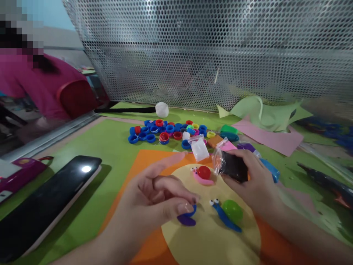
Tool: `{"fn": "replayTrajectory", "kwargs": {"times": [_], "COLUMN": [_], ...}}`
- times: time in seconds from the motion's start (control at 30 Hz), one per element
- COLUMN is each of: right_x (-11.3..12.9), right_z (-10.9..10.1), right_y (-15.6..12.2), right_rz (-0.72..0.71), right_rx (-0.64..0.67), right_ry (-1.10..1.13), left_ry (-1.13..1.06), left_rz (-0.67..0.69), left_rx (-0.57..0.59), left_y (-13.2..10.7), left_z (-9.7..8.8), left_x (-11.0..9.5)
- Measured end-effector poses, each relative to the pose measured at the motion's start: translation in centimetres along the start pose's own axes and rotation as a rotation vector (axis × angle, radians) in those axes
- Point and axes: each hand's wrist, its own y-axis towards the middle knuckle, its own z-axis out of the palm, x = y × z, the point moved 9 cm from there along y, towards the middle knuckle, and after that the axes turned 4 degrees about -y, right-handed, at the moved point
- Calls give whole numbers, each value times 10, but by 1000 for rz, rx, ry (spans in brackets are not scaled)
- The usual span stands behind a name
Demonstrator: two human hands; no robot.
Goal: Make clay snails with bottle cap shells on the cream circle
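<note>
My right hand (255, 180) grips a packet of black modelling clay (234, 166), its clear plastic wrap crumpled at the left end. Thumb and fingers of my left hand (154, 198) come together in a pinch, with a tiny dark bit of clay (194, 200) at the fingertips. Below them lies a purple and blue clay piece (187, 219), partly hidden by the thumb. A pink clay snail with a red cap shell (204, 173) and a blue one with a green shell (227, 214) rest on a yellow paper circle (217, 243) over orange paper (150, 158).
Several bottle caps (169, 129) are heaped at the back beside a white clay packet (200, 149) and other coloured packets. A phone (55, 198) lies at left, paper scraps (270, 132) at right. Behind rises a perforated metal panel (193, 48). A person in pink (46, 84) sits at far left.
</note>
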Motion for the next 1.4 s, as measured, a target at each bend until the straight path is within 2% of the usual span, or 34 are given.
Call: {"fn": "replayTrajectory", "kwargs": {"times": [0.2, 0.33, 0.5, 0.7, 0.9, 1.4], "right_x": [-4, -5, -8, -8, -6, -8], "right_z": [9, 12, 13, 16, 16, 18], "right_y": [-1, -2, -4, -5, -4, -6], "right_rz": [37, 37, 35, 20, 0, 41], "right_rx": [61, 76, 86, 93, 81, 118], "right_ry": [36, 26, 18, 5, -4, -1], "left_ry": [-32, 21, 82, 85, 88, 136], "left_rz": [29, 86, 122, 98, 120, 111], "left_rx": [23, 68, 32, 127, 91, 103], "left_y": [-3, -5, -6, -9, -7, -7], "left_z": [1, 6, 5, 10, 7, 7], "left_x": [-3, -7, -10, -10, -10, -10]}}
